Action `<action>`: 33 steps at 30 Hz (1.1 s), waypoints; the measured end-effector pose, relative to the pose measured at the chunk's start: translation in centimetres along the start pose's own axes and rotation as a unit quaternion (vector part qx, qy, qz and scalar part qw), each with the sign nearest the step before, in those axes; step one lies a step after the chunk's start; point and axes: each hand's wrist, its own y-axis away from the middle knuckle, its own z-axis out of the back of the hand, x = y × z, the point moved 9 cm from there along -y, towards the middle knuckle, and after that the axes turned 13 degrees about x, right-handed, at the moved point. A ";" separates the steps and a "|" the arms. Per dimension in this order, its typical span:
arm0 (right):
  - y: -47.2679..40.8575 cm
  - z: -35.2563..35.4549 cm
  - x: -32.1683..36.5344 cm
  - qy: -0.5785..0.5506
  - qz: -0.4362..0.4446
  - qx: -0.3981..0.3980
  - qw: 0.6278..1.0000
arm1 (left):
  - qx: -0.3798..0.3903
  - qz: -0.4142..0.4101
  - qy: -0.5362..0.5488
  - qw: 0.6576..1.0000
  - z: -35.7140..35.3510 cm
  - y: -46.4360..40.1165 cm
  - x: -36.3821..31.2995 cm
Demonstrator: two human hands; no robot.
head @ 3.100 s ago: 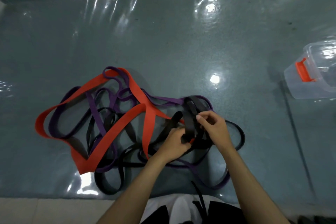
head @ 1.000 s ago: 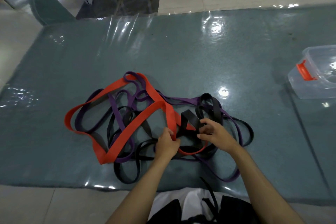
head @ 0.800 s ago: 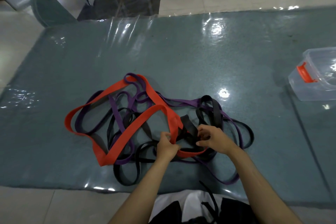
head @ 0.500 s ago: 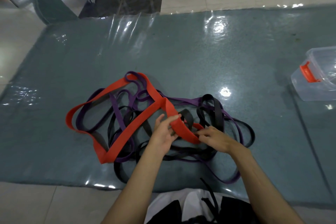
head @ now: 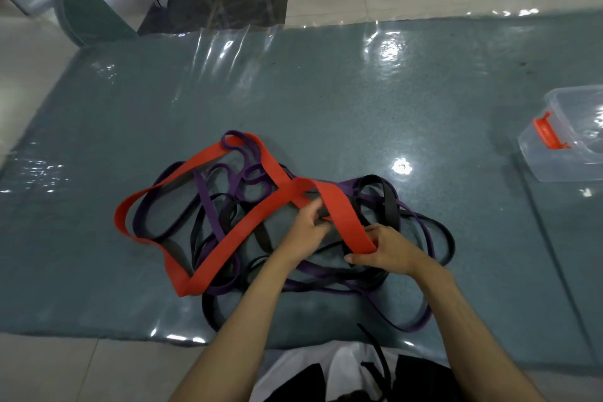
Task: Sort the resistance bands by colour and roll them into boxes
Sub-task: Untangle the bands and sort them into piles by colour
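Right hand [head: 388, 253] pinching the folded end of the red band [head: 346, 217], left hand [head: 305, 233] fingers curled round it higher up, tangled purple bands [head: 208, 206] and black bands [head: 390, 206] beneath

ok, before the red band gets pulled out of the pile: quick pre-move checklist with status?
1. Right hand holds the red band at its fold: ok.
2. Left hand holds the same band further up: ok.
3. Red band clear of the purple bands and black bands: not ok, its far loop lies across both.
4. Nothing knotted round the red band: cannot tell.
5. Clear box in view, at the right: ok.
6. Box open and unblocked: cannot tell, partly cut off by the frame edge.
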 end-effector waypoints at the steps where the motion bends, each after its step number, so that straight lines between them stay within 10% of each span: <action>1: 0.0 0.0 -0.2 0.006 -0.007 0.000 1.000 | 0.030 0.031 -0.039 0.998 -0.6 -0.4 1.3; 8: 0.9 -0.5 -0.9 -0.089 -0.021 0.039 0.995 | 0.013 0.121 -0.082 0.989 -2.8 -0.7 4.9; 12: 2.0 1.9 -2.2 -0.170 -0.045 -0.114 0.978 | -0.005 0.161 -0.139 0.977 -1.7 0.6 5.0; 16: 3.3 4.6 -3.3 -0.208 -0.068 -0.281 0.934 | 0.078 0.180 -0.220 0.956 -0.9 3.1 4.8; 24: 3.3 5.7 -3.7 -0.149 -0.120 -0.282 0.940 | 0.328 0.208 -0.306 0.869 -3.0 6.8 4.8; 33: 4.5 7.7 5.3 -0.025 0.128 -0.365 0.922 | -0.130 0.136 -0.388 0.902 9.9 3.0 0.8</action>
